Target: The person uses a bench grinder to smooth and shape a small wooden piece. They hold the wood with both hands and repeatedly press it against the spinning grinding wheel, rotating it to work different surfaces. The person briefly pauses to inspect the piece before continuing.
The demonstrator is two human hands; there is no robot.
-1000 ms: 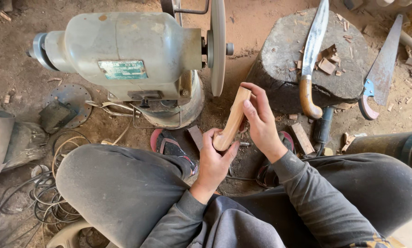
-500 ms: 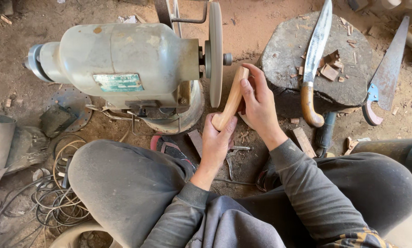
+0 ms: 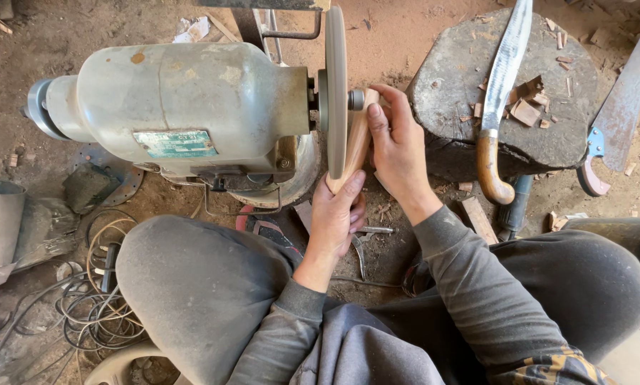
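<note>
Big grey-green metal motor [image 3: 184, 107], far left, carrying thin grey grinding disc [image 3: 336, 93]. Grey stone block [image 3: 548, 135] far right. Pale wooden stick [image 3: 354, 146] against disc's right face, grasped by left hand [image 3: 340, 217] below, right hand [image 3: 398, 150] above.

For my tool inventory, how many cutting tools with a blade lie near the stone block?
2. A long knife with a wooden handle lies on the stone block; a hand saw leans at its right. Others may be hidden.

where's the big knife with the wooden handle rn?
In the head view, upper right: the knife lies on the stone block, blade pointing away, beside wood chips, between the right hand and the saw.
</note>
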